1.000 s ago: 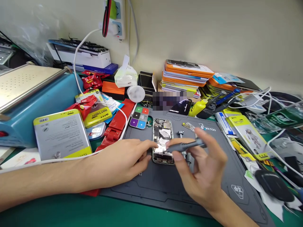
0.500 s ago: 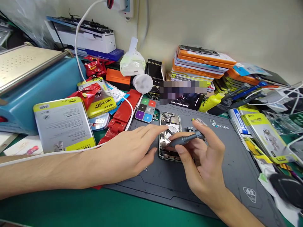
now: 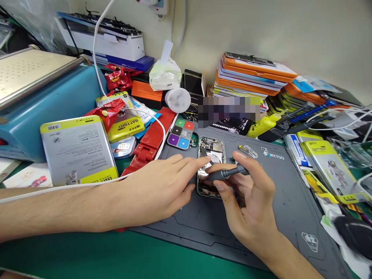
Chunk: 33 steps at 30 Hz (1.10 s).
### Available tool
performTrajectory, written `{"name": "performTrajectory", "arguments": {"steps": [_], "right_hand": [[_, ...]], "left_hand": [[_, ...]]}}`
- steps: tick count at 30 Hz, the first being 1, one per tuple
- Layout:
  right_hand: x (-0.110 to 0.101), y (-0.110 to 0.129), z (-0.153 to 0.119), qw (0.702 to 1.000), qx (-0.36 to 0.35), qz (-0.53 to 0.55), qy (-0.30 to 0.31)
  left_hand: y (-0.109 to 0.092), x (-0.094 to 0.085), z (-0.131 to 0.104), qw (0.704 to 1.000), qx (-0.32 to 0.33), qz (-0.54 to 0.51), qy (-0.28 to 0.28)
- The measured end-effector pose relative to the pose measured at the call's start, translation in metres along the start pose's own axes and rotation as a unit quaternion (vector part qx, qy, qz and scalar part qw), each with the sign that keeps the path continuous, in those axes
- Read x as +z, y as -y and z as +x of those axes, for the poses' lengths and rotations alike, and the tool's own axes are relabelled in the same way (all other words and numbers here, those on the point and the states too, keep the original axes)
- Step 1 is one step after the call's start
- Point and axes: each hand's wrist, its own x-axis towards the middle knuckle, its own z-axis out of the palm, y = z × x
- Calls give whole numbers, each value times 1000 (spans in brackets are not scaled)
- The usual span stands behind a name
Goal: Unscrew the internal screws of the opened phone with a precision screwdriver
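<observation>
An opened phone (image 3: 211,145) lies on the dark grey mat (image 3: 279,224), its inner parts showing. My right hand (image 3: 252,205) is closed on a grey screwdriver (image 3: 225,173), whose tip end points left over the phone's lower half. From the left, my left hand (image 3: 162,186) reaches over the mat, with its index fingertip at the phone's left part and its thumb beside the phone's edge. Whether those fingertips hold anything small is hidden. Just left of the phone's top is a colored square-patterned case (image 3: 180,133).
Yellow battery packs (image 3: 78,151), a red strap-like object (image 3: 145,149) and a blue machine (image 3: 52,112) stand left. Stacked orange boxes (image 3: 250,75), a yellow bottle (image 3: 266,123) and a tool holder (image 3: 279,130) are behind. More battery packs (image 3: 328,166) lie right. A white cable (image 3: 95,50) hangs at left.
The view has shifted slightly, so the background sits a little differently. The screwdriver is tilted a little flatter in my right hand. My left hand stays at the phone's left side.
</observation>
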Motion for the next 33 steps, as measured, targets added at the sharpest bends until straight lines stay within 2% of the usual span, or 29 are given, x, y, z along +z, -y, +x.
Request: {"name": "performTrajectory", "arguments": {"steps": [8, 14, 21, 26, 33], "right_hand": [[-1, -1, 0, 1000, -5, -21, 0], [-1, 2, 5, 998, -35, -53, -7], [-3, 7, 2, 996, -25, -83, 28], [-4, 6, 4, 996, -34, -88, 7], [-10, 7, 10, 992, -53, -112, 8]], "left_hand": [[-1, 1, 0, 1000, 14, 16, -2], [-1, 2, 0, 1000, 12, 9, 2], [1, 2, 0, 999, 29, 26, -7], [-1, 2, 0, 999, 21, 26, 2], [0, 2, 1, 999, 39, 25, -2]]}}
